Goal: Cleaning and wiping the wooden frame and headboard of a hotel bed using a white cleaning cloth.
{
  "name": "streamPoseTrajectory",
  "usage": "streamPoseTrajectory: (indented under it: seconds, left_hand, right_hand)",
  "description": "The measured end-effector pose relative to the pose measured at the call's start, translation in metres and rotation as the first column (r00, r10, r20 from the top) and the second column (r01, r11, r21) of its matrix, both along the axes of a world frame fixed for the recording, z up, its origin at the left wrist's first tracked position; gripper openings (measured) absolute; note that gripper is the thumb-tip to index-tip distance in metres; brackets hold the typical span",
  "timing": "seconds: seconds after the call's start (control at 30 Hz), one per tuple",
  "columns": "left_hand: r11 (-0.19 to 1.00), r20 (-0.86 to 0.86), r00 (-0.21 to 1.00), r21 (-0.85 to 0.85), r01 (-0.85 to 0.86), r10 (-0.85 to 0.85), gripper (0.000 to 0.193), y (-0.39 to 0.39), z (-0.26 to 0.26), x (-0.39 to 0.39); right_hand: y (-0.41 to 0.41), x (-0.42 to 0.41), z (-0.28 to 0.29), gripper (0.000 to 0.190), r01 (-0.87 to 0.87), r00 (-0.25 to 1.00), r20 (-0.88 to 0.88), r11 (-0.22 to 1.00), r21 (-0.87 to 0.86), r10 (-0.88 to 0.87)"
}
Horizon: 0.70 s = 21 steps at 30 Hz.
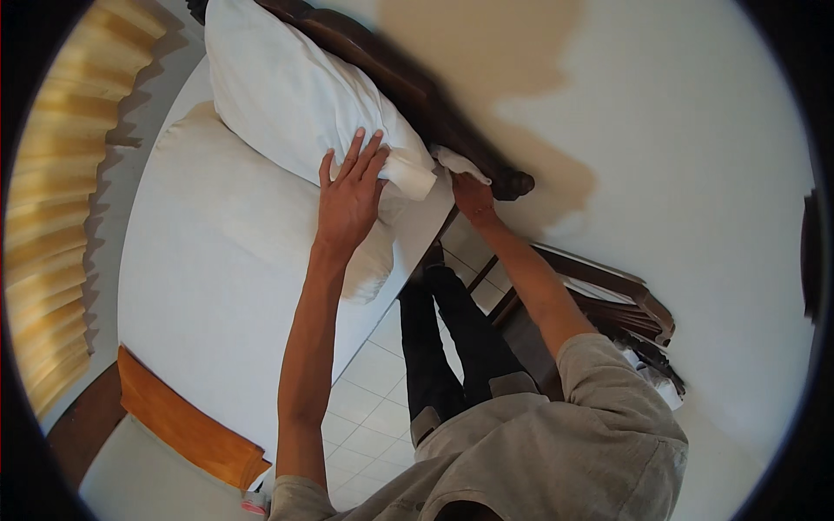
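Observation:
My left hand (352, 189) lies with fingers spread on the end of a white pillow (293, 98), which leans against the dark carved wooden headboard (391, 58). Beside the headboard's near end, my right hand (472, 195) is closed around a bunched piece of white fabric (459, 161); its fingertips are hidden. Whether that fabric belongs to the sheet or the pillowcase I cannot tell. A second, cream pillow (260, 195) lies flat on the bed's white sheet (195, 286), partly under the first one.
Yellow pleated curtains (58, 215) hang beyond the bed. An orange-brown wooden footboard (182, 436) stands at the lower left. Dark wooden furniture (606, 286) stands by the wall at my right, bearing white items. Pale floor tiles (365, 391) show beside the bed.

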<state>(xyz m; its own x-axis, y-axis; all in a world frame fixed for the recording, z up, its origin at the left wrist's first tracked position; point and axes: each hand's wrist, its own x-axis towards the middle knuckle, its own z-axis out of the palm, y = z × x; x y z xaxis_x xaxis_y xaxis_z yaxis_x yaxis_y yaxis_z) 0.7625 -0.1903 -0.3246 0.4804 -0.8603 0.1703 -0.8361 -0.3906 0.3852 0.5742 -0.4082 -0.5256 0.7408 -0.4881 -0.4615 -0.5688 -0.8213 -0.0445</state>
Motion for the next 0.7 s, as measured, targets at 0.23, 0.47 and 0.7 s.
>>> streamPoseTrajectory:
  seconds: [0.23,0.47,0.7]
  left_hand:
    - [0.999,-0.117,0.992,-0.005,0.049,-0.049,0.065,-0.016,0.000,-0.013]
    - [0.995,-0.186,0.982,-0.099,-0.033,0.014,0.069,-0.002,-0.009,-0.028]
    - [0.941,-0.468,0.883,-0.282,-0.185,0.033,0.065,0.017,-0.037,-0.124]
  right_hand:
    - [-0.031,-0.095,-0.030,0.044,-0.101,0.924,0.319,0.940,-0.326,0.210]
    - [0.008,-0.073,0.026,0.034,-0.511,0.821,0.012,0.745,-0.430,0.570]
    - [0.004,-0.183,-0.001,0.031,0.507,0.791,0.116,0.750,0.425,-0.600]
